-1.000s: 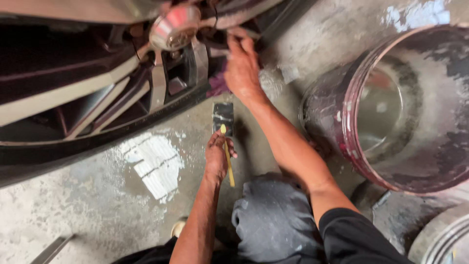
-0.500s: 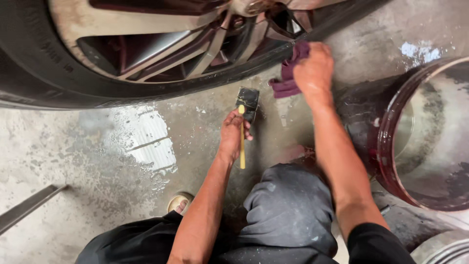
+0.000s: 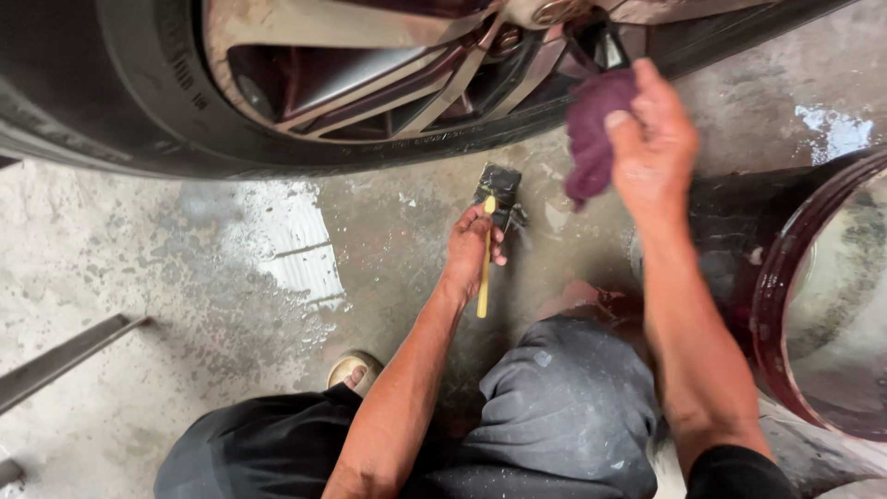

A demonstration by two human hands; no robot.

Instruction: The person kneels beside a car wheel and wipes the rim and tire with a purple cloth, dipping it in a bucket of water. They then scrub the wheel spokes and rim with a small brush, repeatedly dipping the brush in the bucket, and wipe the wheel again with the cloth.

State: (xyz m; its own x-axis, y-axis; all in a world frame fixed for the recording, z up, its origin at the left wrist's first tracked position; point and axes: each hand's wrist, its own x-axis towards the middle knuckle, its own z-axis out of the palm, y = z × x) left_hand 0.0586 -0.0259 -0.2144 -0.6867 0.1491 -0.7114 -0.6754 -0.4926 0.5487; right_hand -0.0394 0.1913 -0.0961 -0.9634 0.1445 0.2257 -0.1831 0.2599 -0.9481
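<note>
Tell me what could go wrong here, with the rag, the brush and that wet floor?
The purple rag in the right hand hangs close to the wheel spokes and might snag. The left hand holds the yellow-handled brush loosely on wet concrete, so it could slip. The crouching foot might slide there too.

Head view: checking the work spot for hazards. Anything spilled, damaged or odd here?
A wet patch glistens on the concrete floor below the tyre, with more wet at top right. Otherwise nothing stands out: left hand holds a yellow-handled brush, right hand a purple rag.
</note>
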